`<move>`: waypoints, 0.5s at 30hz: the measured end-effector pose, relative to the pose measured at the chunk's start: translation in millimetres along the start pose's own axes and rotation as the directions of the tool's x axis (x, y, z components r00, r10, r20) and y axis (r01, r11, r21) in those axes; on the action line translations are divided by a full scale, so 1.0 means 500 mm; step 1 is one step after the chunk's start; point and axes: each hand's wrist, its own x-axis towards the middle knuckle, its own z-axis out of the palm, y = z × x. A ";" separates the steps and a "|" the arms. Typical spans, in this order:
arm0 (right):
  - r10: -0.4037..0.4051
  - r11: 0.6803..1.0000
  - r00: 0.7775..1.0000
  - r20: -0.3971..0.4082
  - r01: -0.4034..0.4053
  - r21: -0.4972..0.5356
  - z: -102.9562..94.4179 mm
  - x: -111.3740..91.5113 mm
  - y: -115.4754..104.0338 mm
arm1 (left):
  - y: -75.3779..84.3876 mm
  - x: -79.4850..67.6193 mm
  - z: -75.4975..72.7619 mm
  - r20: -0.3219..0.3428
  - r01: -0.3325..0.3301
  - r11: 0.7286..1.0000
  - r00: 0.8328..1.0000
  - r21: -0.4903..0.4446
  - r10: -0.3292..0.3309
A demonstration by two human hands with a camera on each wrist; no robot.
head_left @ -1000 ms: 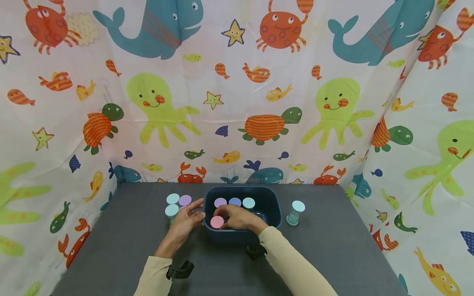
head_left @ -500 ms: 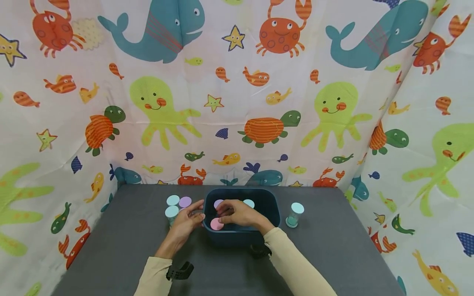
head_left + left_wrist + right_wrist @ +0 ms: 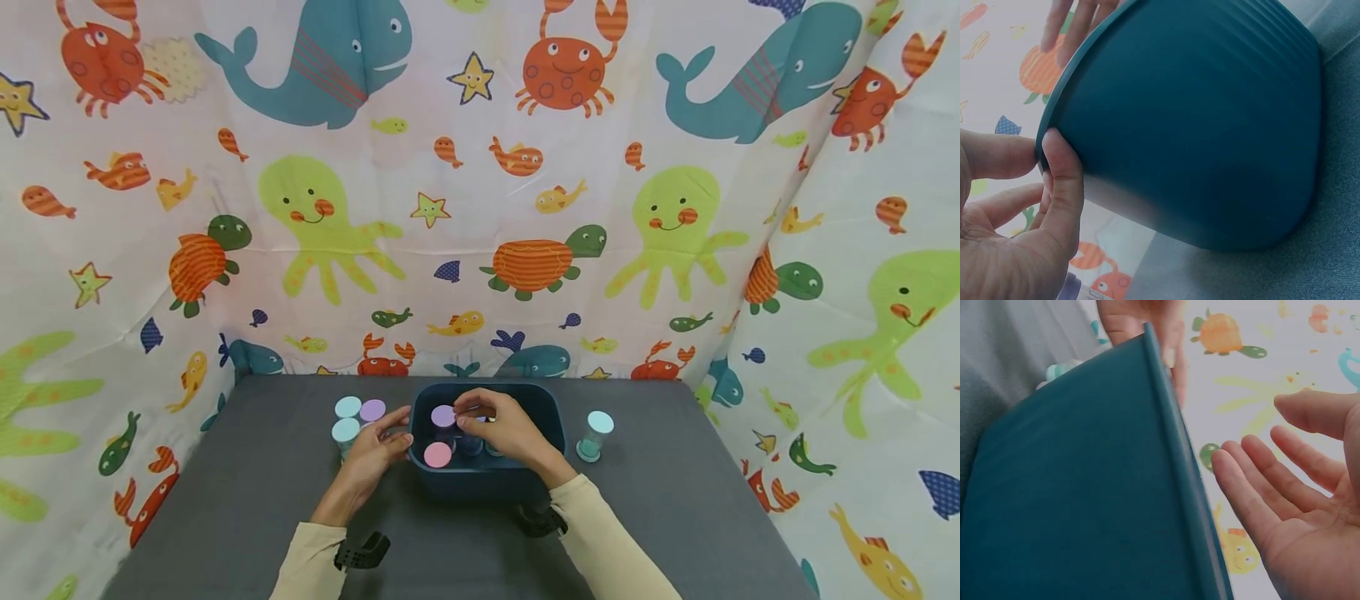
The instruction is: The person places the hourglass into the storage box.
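Note:
A dark blue plastic bin (image 3: pixel 487 482) stands on the table. My left hand (image 3: pixel 371 458) pinches its left rim; in the left wrist view the thumb (image 3: pixel 1063 156) lies against the bin wall. Over the bin, my right hand (image 3: pixel 510 429) hovers with nothing in its relaxed fingers, as the right wrist view shows the palm (image 3: pixel 1316 544) bare beside the rim. Inside stand small jars, among them a pink-lidded jar (image 3: pixel 438 454) at the front left and a purple-lidded jar (image 3: pixel 443 416) behind it. Other jars are partly hidden under my right hand.
Left of the bin, jars with pale teal lids (image 3: pixel 346 430) and a purple lid (image 3: pixel 372 410) stand grouped, partly behind my left hand. A single clear jar with a pale teal lid (image 3: pixel 600 422) stands to the right. A sea-animal printed curtain (image 3: pixel 465 208) surrounds the grey table (image 3: pixel 675 500).
My right hand has let go inside the bin and lifted up and to the right, away from the pink-lidded jar. The left hand has kept its hold on the rim.

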 end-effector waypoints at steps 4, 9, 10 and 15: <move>-0.015 0.999 0.997 -0.070 0.018 0.049 -0.020 -0.015 -0.002 | -0.002 0.002 0.001 0.006 -0.008 1.000 1.000 -0.014 0.008; -0.055 0.992 0.988 -0.142 0.070 0.106 -0.047 -0.032 -0.008 | -0.004 0.003 0.000 -0.011 -0.010 1.000 1.000 -0.017 0.010; -0.060 0.991 0.986 -0.157 0.078 0.113 -0.052 -0.034 -0.008 | -0.004 0.003 0.000 -0.013 -0.010 1.000 1.000 -0.015 0.010; -0.062 0.989 0.968 -0.244 0.092 0.114 -0.079 -0.048 -0.007 | -0.007 0.003 -0.002 -0.018 0.001 1.000 1.000 -0.006 -0.001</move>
